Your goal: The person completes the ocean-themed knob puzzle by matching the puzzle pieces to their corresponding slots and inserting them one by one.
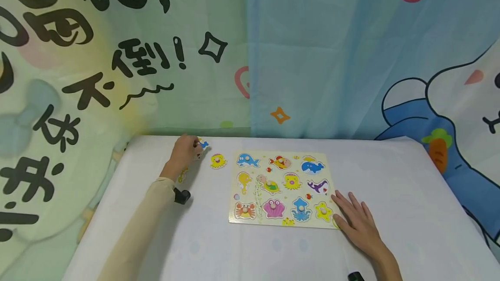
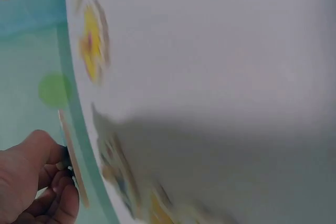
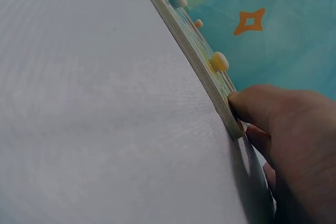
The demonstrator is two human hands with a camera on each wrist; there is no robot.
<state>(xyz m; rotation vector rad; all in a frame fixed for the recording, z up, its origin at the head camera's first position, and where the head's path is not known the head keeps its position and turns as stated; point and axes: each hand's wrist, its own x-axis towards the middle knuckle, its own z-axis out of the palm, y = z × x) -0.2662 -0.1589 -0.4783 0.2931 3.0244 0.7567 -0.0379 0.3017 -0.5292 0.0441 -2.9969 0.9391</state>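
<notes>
My left hand (image 1: 185, 153) is at the far left of the table, pinching a thin wooden puzzle piece (image 2: 76, 163) by its knob, raised off the cloth. Blue shows on that puzzle piece (image 1: 204, 144) in the head view. Below it lie more loose pieces, partly hidden by the hand, among them a yellow piece (image 1: 182, 175). A yellow octopus piece (image 1: 218, 161) lies to the right. My right hand (image 1: 359, 224) rests at the lower right corner of the sea-animal puzzle board (image 1: 281, 224), fingers extended, the thumb (image 3: 252, 106) touching the corner.
Knobbed pieces fill the board, such as a pink shell (image 1: 273, 208) and a yellow starfish (image 1: 323, 211). A white cloth (image 1: 390, 177) covers the table. Behind its far edge hangs a printed curtain (image 1: 312, 77).
</notes>
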